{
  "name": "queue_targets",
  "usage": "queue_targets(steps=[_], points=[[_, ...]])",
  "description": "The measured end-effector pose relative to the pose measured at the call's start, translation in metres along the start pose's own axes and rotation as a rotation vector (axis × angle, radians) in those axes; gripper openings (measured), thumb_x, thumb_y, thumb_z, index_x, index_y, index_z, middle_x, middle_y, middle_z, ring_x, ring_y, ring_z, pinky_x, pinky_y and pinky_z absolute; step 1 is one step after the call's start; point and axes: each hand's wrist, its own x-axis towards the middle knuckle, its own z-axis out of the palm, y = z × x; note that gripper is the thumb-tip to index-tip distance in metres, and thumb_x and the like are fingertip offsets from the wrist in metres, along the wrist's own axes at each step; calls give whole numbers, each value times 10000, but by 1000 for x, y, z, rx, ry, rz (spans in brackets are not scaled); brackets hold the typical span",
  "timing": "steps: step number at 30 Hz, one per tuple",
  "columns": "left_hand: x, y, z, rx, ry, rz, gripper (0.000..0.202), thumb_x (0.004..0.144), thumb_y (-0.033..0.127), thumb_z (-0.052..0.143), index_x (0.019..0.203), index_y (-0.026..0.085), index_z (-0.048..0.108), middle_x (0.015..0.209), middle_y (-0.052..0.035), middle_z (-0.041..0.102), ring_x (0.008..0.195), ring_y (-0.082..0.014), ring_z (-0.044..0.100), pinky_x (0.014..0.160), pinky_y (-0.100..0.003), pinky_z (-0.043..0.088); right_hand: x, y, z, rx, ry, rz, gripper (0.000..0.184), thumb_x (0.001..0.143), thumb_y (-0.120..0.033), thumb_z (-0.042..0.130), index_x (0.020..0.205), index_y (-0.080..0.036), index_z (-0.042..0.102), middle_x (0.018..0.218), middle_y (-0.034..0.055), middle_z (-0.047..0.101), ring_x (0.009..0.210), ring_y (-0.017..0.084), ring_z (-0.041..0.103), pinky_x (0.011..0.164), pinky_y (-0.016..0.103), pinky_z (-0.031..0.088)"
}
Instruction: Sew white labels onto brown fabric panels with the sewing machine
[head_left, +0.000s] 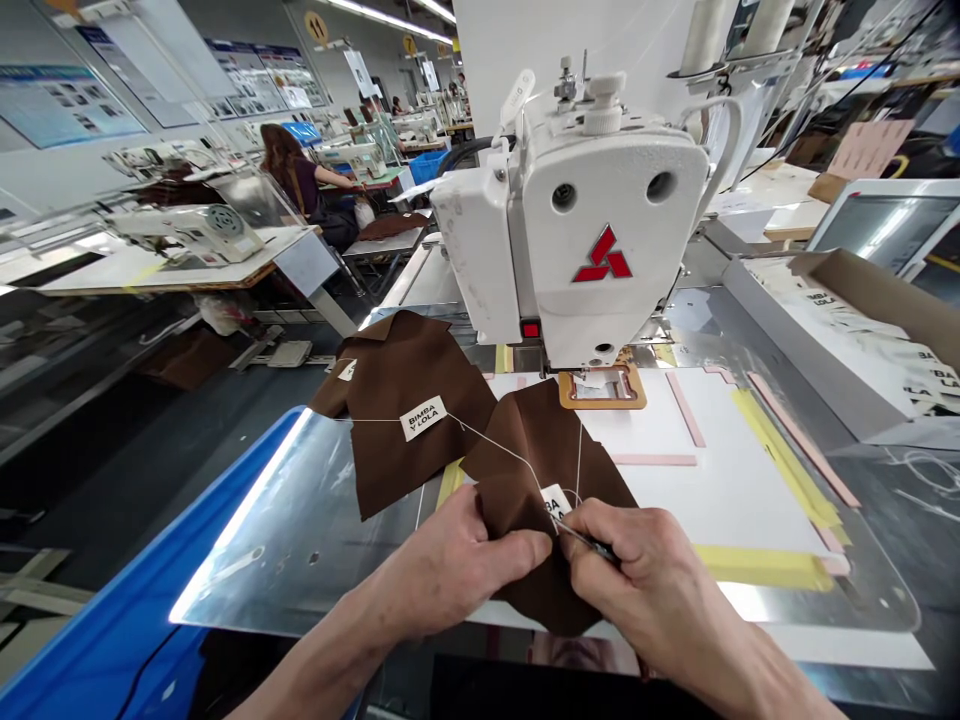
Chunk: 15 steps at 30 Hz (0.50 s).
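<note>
My left hand (pixel 457 565) is closed, pinching the edge of a brown fabric piece (pixel 544 450) that carries a small white label (pixel 556 498). My right hand (pixel 645 560) is closed on a thin metal tool (pixel 589 542), its tip at that label. White threads run from the label to a second brown fabric piece (pixel 397 400) with a white "BIMBA Y LOLA" label (pixel 422 418), lying to the left on the metal table (pixel 285 540). Behind stands a white sewing machine (pixel 592 220) with a brown clamp frame (pixel 602 387) under its head.
A white template with yellow and pink tape strips (pixel 757 470) lies at right. A cardboard box of printed labels (pixel 862 330) sits at far right. A blue bin edge (pixel 135 610) is at lower left. A person sits at a distant sewing station (pixel 296 180).
</note>
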Motion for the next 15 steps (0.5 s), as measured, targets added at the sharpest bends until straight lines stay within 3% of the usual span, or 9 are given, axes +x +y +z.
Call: queue_targets(steps=[4,6,9,15], points=[[1,-7,-2,-123,-7,15,138,911,256,715,1018,177,678,929,-9,682,883,-182,623,811,-299,556,1,-1,-2,44,-25,53,203,977,-221,537,775,-212,552,661,-66,455,618,108,370,550,248,309],[2,-8,-1,-179,4,19,169,894,281,749,1017,179,694,964,-22,707,928,-204,660,878,-333,572,1,-3,-4,81,-36,102,208,991,-252,543,787,-215,556,645,-70,433,602,108,348,528,242,302],[2,-9,0,-217,53,-4,210,868,309,787,1004,167,711,970,-37,729,923,-215,690,916,-349,576,1,-5,-5,97,-11,109,221,1010,-275,539,800,-214,568,649,-68,436,605,112,348,534,245,306],[1,-9,3,-221,117,-14,355,877,324,809,1186,171,722,1055,-75,774,1061,-270,719,936,-353,581,0,-7,-2,90,43,57,238,1042,-312,526,844,-212,612,682,-55,486,630,125,368,572,264,323]])
